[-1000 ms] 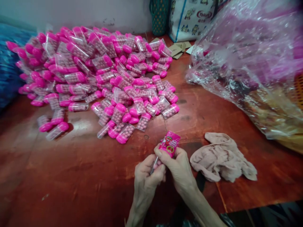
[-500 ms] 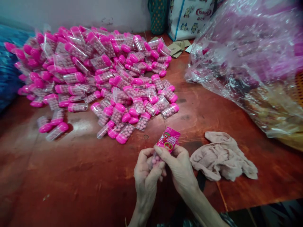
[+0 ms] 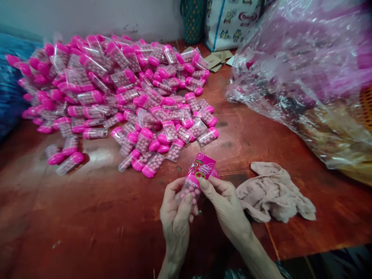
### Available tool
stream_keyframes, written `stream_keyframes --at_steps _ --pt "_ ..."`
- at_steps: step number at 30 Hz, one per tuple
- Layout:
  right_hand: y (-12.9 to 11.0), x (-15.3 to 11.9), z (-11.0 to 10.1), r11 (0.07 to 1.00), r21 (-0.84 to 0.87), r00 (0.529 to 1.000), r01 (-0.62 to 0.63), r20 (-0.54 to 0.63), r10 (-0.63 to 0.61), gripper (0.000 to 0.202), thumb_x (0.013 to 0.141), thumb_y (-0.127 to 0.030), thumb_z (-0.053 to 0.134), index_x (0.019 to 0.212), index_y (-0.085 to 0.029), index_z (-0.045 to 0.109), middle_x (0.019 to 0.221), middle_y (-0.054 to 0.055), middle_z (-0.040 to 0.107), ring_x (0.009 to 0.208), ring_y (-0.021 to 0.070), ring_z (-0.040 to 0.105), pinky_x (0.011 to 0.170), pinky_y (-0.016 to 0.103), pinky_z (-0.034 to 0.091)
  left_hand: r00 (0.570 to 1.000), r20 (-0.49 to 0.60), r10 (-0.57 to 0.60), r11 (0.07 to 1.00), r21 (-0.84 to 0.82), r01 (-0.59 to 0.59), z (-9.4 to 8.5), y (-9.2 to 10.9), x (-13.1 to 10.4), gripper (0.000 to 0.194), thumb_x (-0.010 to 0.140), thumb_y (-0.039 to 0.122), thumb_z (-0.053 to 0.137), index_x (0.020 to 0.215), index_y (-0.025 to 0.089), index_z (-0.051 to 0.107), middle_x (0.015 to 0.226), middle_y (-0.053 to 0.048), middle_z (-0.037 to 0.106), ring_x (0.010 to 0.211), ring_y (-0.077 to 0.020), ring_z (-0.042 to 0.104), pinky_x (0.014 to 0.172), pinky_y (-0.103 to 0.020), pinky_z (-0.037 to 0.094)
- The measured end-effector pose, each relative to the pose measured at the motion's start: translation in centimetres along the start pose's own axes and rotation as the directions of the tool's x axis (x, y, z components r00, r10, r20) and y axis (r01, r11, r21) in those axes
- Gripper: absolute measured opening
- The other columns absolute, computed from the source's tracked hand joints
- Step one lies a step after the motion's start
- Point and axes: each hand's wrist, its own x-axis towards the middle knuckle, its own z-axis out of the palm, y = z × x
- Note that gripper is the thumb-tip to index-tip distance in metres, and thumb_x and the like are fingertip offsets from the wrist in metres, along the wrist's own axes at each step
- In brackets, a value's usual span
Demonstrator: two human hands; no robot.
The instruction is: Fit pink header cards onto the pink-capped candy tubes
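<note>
Spreading from the left edge, where a blue plastic bundle (image 3: 11,83) is cut off by the frame, a heap of pink-capped tubes (image 3: 92,65) covers the far left of the red-brown tabletop (image 3: 87,221), with a few strays (image 3: 69,163) lying just in front of it. Right of those strays, and nearer the wearer, the left hand (image 3: 176,217) grips the lower part of a clear container (image 3: 190,192) filled with pink balls, its thumb across the front. The container's long axis tilts, the upper end pointing away from the wearer and a little to the right, towards a printed pink wrapper (image 3: 205,164) at that end. The container lies between the two hands, its ball-filled part closer to the left one, while the right hand (image 3: 231,207) pinches the wrapper's lower right part, thumb on the printed face. Whether a cap sits under the wrapper cannot be told, nor how far the wrapper reaches around the back; most of the fingertips behind are hidden too, and a tiny dark green spot below them is too small to identify. Just beside the right hand lies a crumpled beige cloth (image 3: 276,193), and beyond it a shiny clear plastic sheet (image 3: 287,73) blurs whatever it covers.
</note>
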Motion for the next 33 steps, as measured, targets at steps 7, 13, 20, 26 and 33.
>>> stream_keyframes --at_steps 7,13,20,26,33 --pt "1.4 -0.6 1.6 0.974 -0.221 0.990 0.049 -0.119 -0.077 0.029 0.084 -0.032 0.057 0.060 -0.015 0.056 0.052 -0.004 0.049 0.046 0.0071 0.046 0.043 0.017 0.039 0.997 -0.073 -0.002 1.000 -0.022 0.001 -0.8 -0.8 -0.3 0.018 0.078 0.030 0.062 0.090 0.019 0.055 0.052 0.007 0.050 0.039 -0.0025 0.041 0.035 -0.010 0.030" --pt "1.6 -0.2 1.4 0.999 -0.025 0.997 -0.045 -0.064 0.044 0.018 0.080 -0.033 0.062 0.080 -0.015 0.062 0.056 -0.004 0.054 0.045 0.0075 0.047 0.043 0.019 0.044 0.996 -0.074 0.045 0.999 0.028 -0.043 -0.7 -0.8 0.0 0.018 0.076 0.030 0.064 0.086 0.018 0.056 0.052 0.007 0.051 0.039 -0.0028 0.042 0.035 -0.010 0.031" --pt "0.4 0.6 -0.1 0.994 0.076 0.989 -0.078 -0.118 0.086 0.018 0.075 -0.030 0.069 0.072 -0.013 0.063 0.058 0.000 0.062 0.051 0.0100 0.056 0.050 0.021 0.046 0.995 -0.048 0.092 0.993 0.085 -0.088 0.0 -0.9 -0.7 0.021 0.068 0.021 0.070 0.082 0.016 0.055 0.053 0.005 0.056 0.042 -0.0043 0.047 0.039 -0.012 0.035" --pt "0.8 0.4 0.5 0.992 -0.027 0.990 -0.125 -0.069 0.123 0.028 0.077 -0.033 0.065 0.058 -0.013 0.061 0.049 -0.001 0.059 0.041 0.0088 0.050 0.040 0.019 0.040 0.985 -0.061 0.162 0.984 0.082 -0.157 -0.2 -1.2 -1.2 0.025 0.071 0.028 0.068 0.089 0.017 0.055 0.053 0.006 0.052 0.041 -0.0051 0.045 0.040 -0.014 0.036" --pt "1.2 -0.2 0.9 0.982 0.106 0.986 -0.157 -0.036 0.162 0.018 0.073 -0.030 0.071 0.069 -0.014 0.066 0.058 -0.002 0.062 0.051 0.0071 0.054 0.052 0.017 0.044 0.948 -0.051 0.316 0.935 0.185 -0.302 -0.7 -1.2 -0.4 0.032 0.072 0.030 0.067 0.100 0.017 0.060 0.062 0.003 0.058 0.048 -0.0086 0.054 0.045 -0.018 0.044"
